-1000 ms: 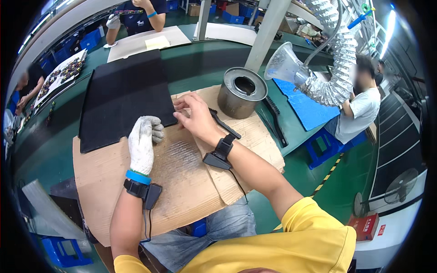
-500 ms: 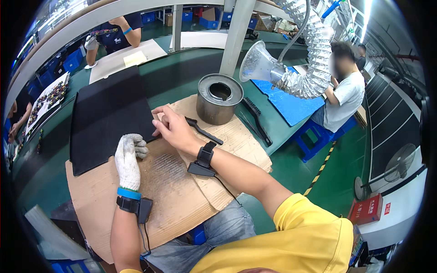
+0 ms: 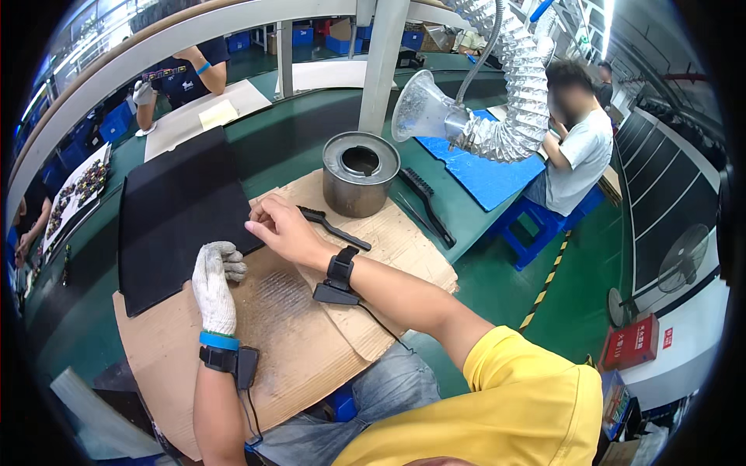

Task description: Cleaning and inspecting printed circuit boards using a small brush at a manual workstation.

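My left hand (image 3: pixel 214 286), in a white knit glove, rests over the cardboard (image 3: pixel 318 322) by the lower edge of a black board (image 3: pixel 175 206). Its fingers are curled in, and I cannot make out anything in them. Just right of it, my bare right hand (image 3: pixel 284 227) hovers at the board's right edge, fingers bent and thumb close to them. Whatever it may hold is hidden. A black-handled brush (image 3: pixel 336 227) lies right beside that hand, and past it stands a round metal can (image 3: pixel 359 189) with a hole in its top.
A second black brush (image 3: pixel 427 203) and thin tweezers lie right of the can. A clear extraction hood (image 3: pixel 423 109) on a silver duct hangs over a blue mat (image 3: pixel 474 167). A person in white sits at right; another works behind the rail (image 3: pixel 256 19). A metal post (image 3: pixel 382 74) rises behind the can.
My right hand's fingers have drawn in closer together, and its index finger is no longer stretched out. The left hand stays curled. The whole view has shifted slightly.
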Tool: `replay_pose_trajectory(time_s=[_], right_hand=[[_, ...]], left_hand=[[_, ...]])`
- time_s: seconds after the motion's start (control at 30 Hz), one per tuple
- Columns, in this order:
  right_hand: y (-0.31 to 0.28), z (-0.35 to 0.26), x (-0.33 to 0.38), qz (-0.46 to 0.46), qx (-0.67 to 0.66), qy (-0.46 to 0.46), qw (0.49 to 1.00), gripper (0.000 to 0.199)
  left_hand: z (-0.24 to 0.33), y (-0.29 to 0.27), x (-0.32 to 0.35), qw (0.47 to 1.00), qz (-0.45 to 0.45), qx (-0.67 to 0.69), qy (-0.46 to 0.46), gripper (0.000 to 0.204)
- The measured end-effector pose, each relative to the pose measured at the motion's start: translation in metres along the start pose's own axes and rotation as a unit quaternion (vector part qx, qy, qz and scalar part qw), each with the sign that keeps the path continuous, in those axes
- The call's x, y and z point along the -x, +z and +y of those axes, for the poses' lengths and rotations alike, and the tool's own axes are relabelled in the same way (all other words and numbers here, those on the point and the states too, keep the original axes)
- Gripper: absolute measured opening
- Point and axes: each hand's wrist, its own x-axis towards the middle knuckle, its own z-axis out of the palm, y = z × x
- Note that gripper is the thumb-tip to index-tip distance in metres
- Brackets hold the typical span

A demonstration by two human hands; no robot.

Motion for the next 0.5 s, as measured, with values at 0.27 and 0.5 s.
replay_pose_trajectory(time_s=[0.27, 0.5], right_hand=[[-0.013, -0.001, -0.004, -0.050, 0.047, 0.061, 0.996, 0.019], [-0.008, -0.005, -0.001, -0.018, 0.007, 0.022, 1.000, 0.027]], left_hand=[[-0.002, 0.000, -0.001, 1.000, -0.001, -0.004, 0.007, 0.038], [-0.002, -0.001, 0.000, 1.000, -0.001, 0.000, 0.006, 0.038]])
